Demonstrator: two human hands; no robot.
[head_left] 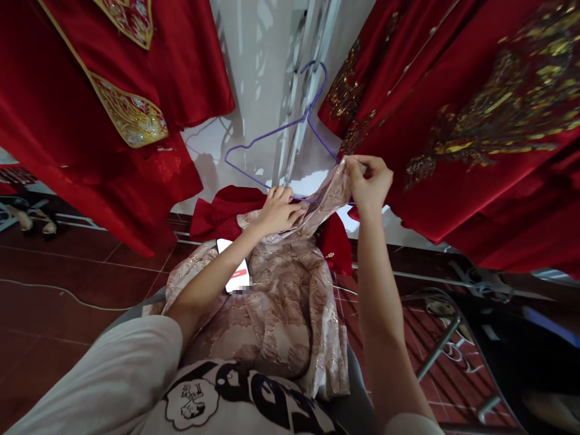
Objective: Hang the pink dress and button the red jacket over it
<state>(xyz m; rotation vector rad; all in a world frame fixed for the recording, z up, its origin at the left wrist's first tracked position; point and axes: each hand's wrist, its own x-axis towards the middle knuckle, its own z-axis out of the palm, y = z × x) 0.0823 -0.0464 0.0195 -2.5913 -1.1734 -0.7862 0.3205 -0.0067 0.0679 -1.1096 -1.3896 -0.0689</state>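
A shiny pink-gold patterned garment lies across my lap, its upper edge lifted towards the right. My right hand pinches that raised edge between thumb and fingers. A purple clothes hanger stands upright behind the cloth, hook at the top, its right shoulder running in by the lifted fabric. The fingers of my left hand curl over the hanger's lower bar, with the thumb against the garment; the fabric partly hides this grip. Under my left forearm, a phone with a lit screen rests on the garment.
Red embroidered clothes hang at the left, and more red clothes with gold sequins at the right. Red cloth lies behind the garment. A metal-framed rack stands low at the right. A pale cable crosses the tiled floor.
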